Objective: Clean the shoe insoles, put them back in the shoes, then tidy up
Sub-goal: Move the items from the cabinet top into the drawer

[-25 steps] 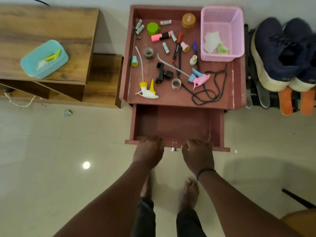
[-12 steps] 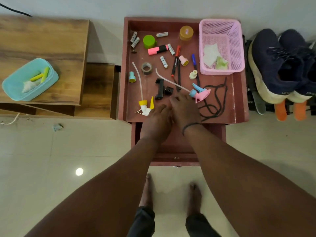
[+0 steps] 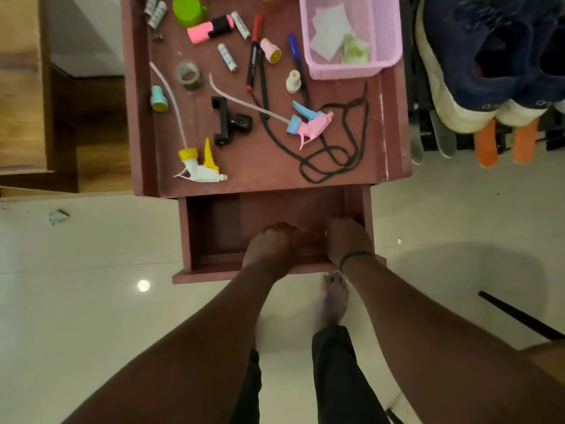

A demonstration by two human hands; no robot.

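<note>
Both my hands reach down into the open drawer (image 3: 214, 228) of the red-brown table (image 3: 269, 166). My left hand (image 3: 270, 249) is at the drawer's middle with its fingers bent downward. In the drawer's right part, my right hand (image 3: 345, 237), with a black band at the wrist, has its fingers hidden. Nothing held shows in either hand. A pair of navy shoes (image 3: 489, 56) stands on a rack at the right. Two orange insoles (image 3: 486, 145) stick out below them.
The table top carries a yellow-white spray head (image 3: 198, 166), a pink-blue spray head (image 3: 308, 123), a black lace (image 3: 333, 151), a black clip (image 3: 226, 120), markers, batteries, caps and a pink basket (image 3: 385, 35) with wipes. A wooden shelf (image 3: 18, 87) stands left. My bare foot (image 3: 334, 298) is below the drawer.
My hands went from the drawer front up to the table top, then down into the drawer. The small tape ring that lay by the pink spray head is gone from the top.
</note>
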